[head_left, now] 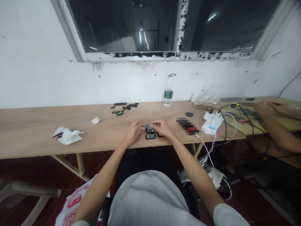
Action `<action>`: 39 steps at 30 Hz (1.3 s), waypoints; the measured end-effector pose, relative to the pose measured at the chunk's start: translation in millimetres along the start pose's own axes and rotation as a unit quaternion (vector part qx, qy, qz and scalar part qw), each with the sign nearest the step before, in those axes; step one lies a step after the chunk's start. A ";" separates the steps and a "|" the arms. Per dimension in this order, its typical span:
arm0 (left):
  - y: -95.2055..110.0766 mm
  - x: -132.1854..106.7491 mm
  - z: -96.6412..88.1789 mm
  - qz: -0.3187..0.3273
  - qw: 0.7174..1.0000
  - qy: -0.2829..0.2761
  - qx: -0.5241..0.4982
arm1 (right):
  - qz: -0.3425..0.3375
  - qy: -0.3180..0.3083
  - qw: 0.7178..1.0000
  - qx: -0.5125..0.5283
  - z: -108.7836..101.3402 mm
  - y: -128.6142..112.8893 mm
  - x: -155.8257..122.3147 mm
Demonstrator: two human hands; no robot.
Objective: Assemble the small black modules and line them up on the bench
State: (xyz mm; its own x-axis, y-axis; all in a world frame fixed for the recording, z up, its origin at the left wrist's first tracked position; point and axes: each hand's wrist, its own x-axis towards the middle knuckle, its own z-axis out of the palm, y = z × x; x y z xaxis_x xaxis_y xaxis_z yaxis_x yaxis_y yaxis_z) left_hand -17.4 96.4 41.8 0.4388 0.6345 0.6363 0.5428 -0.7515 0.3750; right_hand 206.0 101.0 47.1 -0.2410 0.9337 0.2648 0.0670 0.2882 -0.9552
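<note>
On the wooden table right in front of me, a small black-framed piece with a grey screen-like face (150,127) lies between my hands. My right hand (162,128) has its thumb and fingers closed on its right side. From the other side, my left hand (135,132) brings its fingertips together at the left edge; what they pinch, if anything, is too small to see. Just below lies a similar black-framed piece (150,136) with a greenish face. A further dark piece (160,135) is mostly hidden under my right hand.
Several black-framed pieces (119,111) lie at the back, beside tiny pale bits (136,108). Crumpled tissue (69,136) is on the left. A water bottle (168,94), black oval object (189,114) and white power strip (212,123) with cables stand rightward. A co-worker's arm (279,125) is far right.
</note>
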 end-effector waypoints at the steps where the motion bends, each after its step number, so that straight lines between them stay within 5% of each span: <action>1: 2.0 0.8 -1.0 -0.005 1.000 0.006 -0.005 | 0.001 0.000 1.000 0.001 -0.6 -2.0 -1.2; 7: 14.8 3.4 -3.8 -0.113 0.984 0.068 -0.119 | 0.009 -0.022 0.999 0.027 0.4 -8.0 -4.2; 11: 16.5 4.5 -3.6 -0.195 0.944 0.035 -0.265 | -0.004 -0.041 0.999 0.026 1.1 -13.0 -7.2; 16: 10.9 4.2 3.4 -0.239 0.918 0.027 -0.314 | -0.031 -0.061 0.998 -0.007 2.2 -12.4 -8.7; 19: 7.5 2.3 9.8 -0.230 0.929 0.027 -0.288 | -0.049 -0.045 0.997 -0.042 4.7 -5.4 -4.9; 23: 11.6 2.1 11.2 -0.131 0.978 0.032 -0.157 | -0.058 0.010 0.997 -0.055 7.3 1.3 0.7; 27: 14.4 15.2 11.0 -0.069 0.995 0.041 -0.054 | -0.068 0.031 0.996 -0.040 1.0 1.6 3.9; 34: -11.2 52.7 25.8 -0.141 0.989 -0.038 0.023 | -0.085 0.118 0.981 -0.130 -42.6 6.4 11.3; 39: -27.1 51.2 33.6 -0.189 0.977 -0.101 -0.004 | -0.073 0.016 0.974 -0.214 -74.0 10.0 9.1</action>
State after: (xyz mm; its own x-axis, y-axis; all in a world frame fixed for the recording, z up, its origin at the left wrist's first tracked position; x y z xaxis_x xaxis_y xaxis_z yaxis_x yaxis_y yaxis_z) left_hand 14.4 155.3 41.6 0.3413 0.8891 0.3049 0.6883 -0.4573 0.5631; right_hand 276.1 128.1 49.7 -0.2474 0.8807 0.4039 0.4335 0.4734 -0.7668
